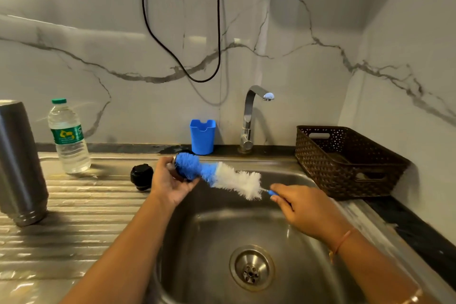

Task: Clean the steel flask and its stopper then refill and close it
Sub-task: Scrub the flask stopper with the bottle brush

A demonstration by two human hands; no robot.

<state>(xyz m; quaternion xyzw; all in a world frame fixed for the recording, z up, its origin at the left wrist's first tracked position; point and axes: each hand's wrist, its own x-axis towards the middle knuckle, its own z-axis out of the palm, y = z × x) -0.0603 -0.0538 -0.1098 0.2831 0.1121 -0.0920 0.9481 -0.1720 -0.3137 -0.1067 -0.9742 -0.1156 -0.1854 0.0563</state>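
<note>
The steel flask (pixel 19 163) stands upside down on the ribbed drainboard at the far left. My left hand (pixel 170 180) holds a dark round flask part (pixel 178 172) over the sink's back-left rim, mostly hidden by bristles. My right hand (pixel 301 207) grips the blue handle of a bottle brush (pixel 222 175). Its blue tip presses against the dark part and its white bristles trail toward my right hand. A black stopper (pixel 142 176) sits on the drainboard just left of my left hand.
A plastic water bottle (pixel 69 138) with a green cap stands behind the flask. A blue holder (pixel 202 136) and the tap (pixel 251 116) are at the back rim. A brown woven basket (pixel 345 163) sits right of the steel sink (pixel 202 242).
</note>
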